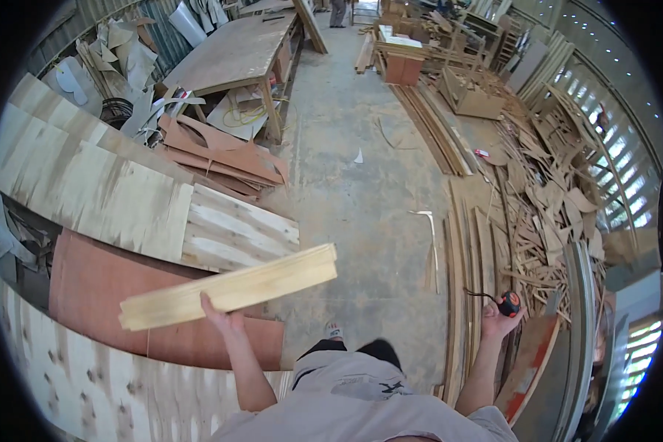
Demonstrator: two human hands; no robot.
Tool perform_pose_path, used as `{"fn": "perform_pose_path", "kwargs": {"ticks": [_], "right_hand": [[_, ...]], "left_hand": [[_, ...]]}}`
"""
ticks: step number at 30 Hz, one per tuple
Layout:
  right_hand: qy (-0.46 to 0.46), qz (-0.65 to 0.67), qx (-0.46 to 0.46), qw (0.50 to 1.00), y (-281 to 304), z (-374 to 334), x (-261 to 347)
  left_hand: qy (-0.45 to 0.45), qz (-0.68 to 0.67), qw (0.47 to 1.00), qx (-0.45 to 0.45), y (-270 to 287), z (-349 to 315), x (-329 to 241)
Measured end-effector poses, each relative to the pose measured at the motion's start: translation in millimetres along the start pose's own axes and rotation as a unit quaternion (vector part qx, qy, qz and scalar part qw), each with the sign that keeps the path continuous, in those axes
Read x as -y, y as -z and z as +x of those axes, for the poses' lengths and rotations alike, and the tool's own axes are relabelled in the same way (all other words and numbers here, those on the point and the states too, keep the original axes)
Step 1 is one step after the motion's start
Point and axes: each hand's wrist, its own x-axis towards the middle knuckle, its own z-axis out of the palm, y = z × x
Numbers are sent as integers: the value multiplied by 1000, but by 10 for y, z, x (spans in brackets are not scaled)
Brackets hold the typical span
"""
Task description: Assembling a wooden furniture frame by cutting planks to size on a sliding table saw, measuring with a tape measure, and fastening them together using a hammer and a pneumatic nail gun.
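My left hand (221, 318) grips a pale wooden plank (228, 287) from below, holding it level above the floor, its long side running left to right. My right hand (497, 320) is out to the right and closed around a red and black tape measure (509, 303) with a dark strap curling off to the left. Below both hands I see my own grey shirt and one shoe (334, 330) on the concrete floor (361, 191).
Plywood sheets (88, 184) and a reddish board (96, 287) lie at left. A long workbench (236, 51) stands at the back left. Thin strips (468, 250) and a big heap of wood offcuts (545, 191) fill the right side. A person stands far back.
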Motion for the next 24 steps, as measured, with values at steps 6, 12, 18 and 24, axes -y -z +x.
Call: {"fn": "perform_pose_path", "kwargs": {"ticks": [6,12,18,24], "right_hand": [[15,0,-7,1000,-413,1990,-434],[-7,16,-13,1000,-1212,4785,-1179],[-167,-78,61,981,-3430,7300,-2233],[-198,-100,285,933,-5438,9528,-3563]], "left_hand": [[-22,-64,995,72,-2092,1524,1109],[-58,-64,994,73,-3572,2726,2447],[-94,-53,994,-5,-4956,3516,3299],[-148,-87,984,-46,-5886,5078,4023]]}}
